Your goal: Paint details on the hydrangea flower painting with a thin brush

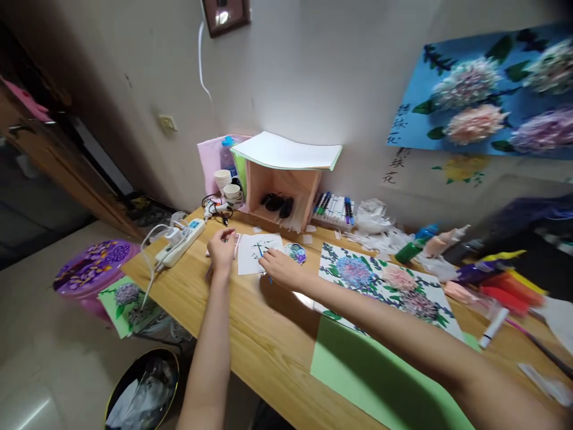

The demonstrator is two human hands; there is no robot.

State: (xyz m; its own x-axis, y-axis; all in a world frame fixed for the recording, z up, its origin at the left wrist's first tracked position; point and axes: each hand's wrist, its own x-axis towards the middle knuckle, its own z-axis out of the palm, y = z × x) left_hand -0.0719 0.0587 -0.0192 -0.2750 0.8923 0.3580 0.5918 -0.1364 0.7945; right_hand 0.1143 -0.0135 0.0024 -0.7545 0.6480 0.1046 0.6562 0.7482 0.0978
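A small white sheet (247,258) with dark green sprig marks lies on the wooden desk (250,322). Over its right edge is my right hand (278,267), closed round a thin blue brush (261,249) whose tip points up over the sheet. My left hand (221,249) is at the sheet's left side, beside a pinkish object; its fingers are curled, and what they hold, if anything, is too small to make out. A round palette (296,253) with purple and green paint sits just right of the sheet.
Flower painting (353,272) and green sheet (349,370) lie right, near paint bottles (409,249). Behind stand a wooden box (257,185), marker pens (335,209) and paper cups (231,192). A power strip (179,245) is on the left edge; a bin (143,394) stands below.
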